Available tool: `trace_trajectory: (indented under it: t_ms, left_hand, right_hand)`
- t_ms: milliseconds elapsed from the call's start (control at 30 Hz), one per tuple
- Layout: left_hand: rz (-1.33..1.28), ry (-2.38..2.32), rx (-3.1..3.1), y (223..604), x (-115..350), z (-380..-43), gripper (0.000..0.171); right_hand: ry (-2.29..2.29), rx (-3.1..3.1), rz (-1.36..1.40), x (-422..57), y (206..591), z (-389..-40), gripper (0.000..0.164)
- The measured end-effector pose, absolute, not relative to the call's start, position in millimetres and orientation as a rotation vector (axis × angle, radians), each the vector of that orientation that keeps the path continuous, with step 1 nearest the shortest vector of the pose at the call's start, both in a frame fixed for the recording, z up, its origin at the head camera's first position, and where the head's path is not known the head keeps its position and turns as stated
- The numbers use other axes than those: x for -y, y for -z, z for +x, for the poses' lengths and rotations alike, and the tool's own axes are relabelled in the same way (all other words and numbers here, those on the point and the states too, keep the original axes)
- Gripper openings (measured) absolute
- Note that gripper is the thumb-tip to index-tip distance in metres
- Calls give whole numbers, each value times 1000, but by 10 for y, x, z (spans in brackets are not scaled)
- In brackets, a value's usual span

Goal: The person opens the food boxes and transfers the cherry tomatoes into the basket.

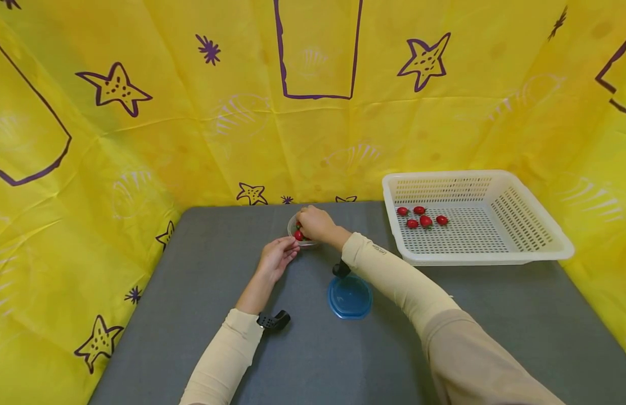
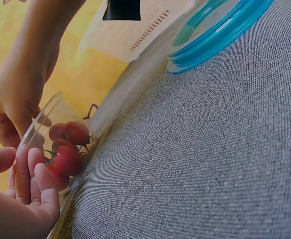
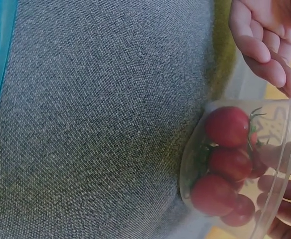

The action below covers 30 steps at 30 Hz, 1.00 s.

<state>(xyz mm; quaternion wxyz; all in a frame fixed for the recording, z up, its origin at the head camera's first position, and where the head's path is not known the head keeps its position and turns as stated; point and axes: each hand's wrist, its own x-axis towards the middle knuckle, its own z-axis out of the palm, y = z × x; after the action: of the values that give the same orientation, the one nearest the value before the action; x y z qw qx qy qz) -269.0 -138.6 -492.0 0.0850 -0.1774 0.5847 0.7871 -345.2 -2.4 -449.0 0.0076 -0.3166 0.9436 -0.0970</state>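
A clear plastic bowl (image 3: pixel 280 112) with several small red tomatoes (image 3: pixel 220 194), some with green stems, stands on the table near its back edge. My left hand (image 1: pixel 277 259) is at the bowl's near left side, its thumb and fingertips pinching the rim. From the right, my right hand (image 1: pixel 318 225) reaches over the rim, with its fingers down inside the bowl close to the tomatoes. Whether those fingers grip a tomato is hidden by the hand and the bowl wall. A round blue lid (image 1: pixel 350 297) lies on the table below the right forearm.
A white perforated plastic basket (image 1: pixel 525 256) stands at the back right, with several red tomatoes (image 1: pixel 426 221) at its left side. Grey cloth covers the table (image 1: pixel 313 349). Yellow printed curtains (image 1: pixel 318 140) hang behind and at both sides.
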Motion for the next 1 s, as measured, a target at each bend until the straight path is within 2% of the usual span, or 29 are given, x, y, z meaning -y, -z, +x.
trace_trajectory:
  t_ms: [667,867,1000]
  left_hand:
    - [-548,-2354,-1749,4953,1390,-2692,19]
    - [-533,-2358,-1740,4955,1397,-2686,13]
    - [-536,-2360,-1733,4942,1399,-2688,15]
  right_hand:
    - [357,-3024,-1028,40,4564,-3457,18]
    - [411,-2973,-1084,20,4557,-3466,12]
    - [437,-2902,-1111,3,4526,-3474,7]
